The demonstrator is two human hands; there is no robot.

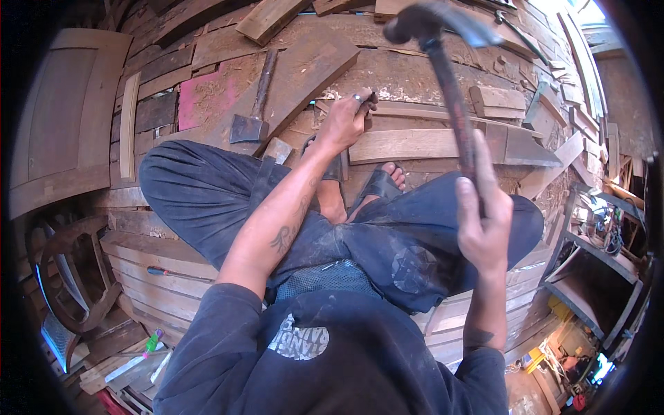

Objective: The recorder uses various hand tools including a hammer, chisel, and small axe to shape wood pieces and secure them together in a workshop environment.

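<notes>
My right hand (484,214) grips the handle of a claw hammer (453,104), raised over the work area with its head up and slightly blurred. Ahead of my legs, my left hand (346,121) is closed, a ring on one finger. A small dark end pokes out by its fingertips, but the fingers hide the rest. That hand is above a wooden strip (415,111) with pale shavings beside it. A thicker curved wooden piece (408,145) lies just nearer, in front of my sandalled foot (394,176).
A square-headed mallet (249,129) rests beside a wide board (311,72) at left. Wooden offcuts (498,100) lie at right. A screwdriver (166,271) lies on stacked planks (152,297) behind my left knee. A panelled wooden door (69,117) stands far left; an open dark box (595,290) is at right.
</notes>
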